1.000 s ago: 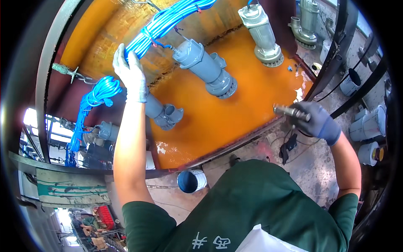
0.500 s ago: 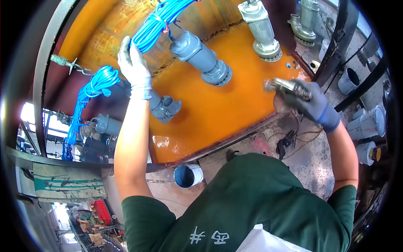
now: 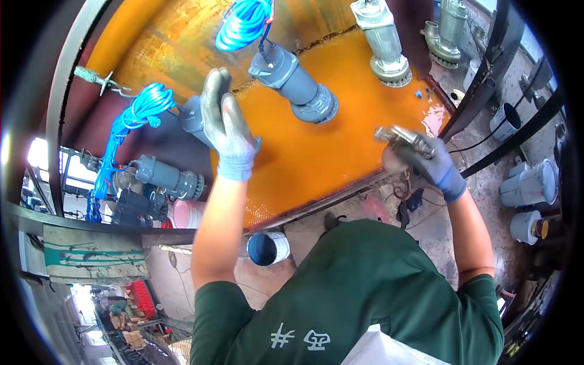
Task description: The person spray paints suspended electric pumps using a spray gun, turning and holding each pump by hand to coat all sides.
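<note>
My right hand [image 3: 437, 169], in a grey-blue glove, grips a metal spray gun [image 3: 403, 137] pointing left over the orange floor of the booth. Raised on the other side is my left hand [image 3: 230, 125], in a pale grey glove, empty with its fingers stretched out. Just right of it hangs a grey-blue painted submersible pump [image 3: 292, 85], tilted, under a coil of blue cable [image 3: 244, 25]. Another grey-blue pump [image 3: 193, 117] is partly hidden behind my left hand, with a second blue cable coil [image 3: 148, 104] beside it.
Unpainted-looking silvery pumps [image 3: 380, 42] hang at the far right. A dark metal frame bar [image 3: 517, 137] crosses at right. White buckets [image 3: 528, 184] stand on the floor there. A bucket with dark blue inside [image 3: 267, 248] sits below the booth's front edge. More pumps [image 3: 165, 177] are at left.
My left hand has come off the blue cable coil and moved right and down. The coil sits higher and farther right. My right hand has shifted slightly left with the spray gun.
</note>
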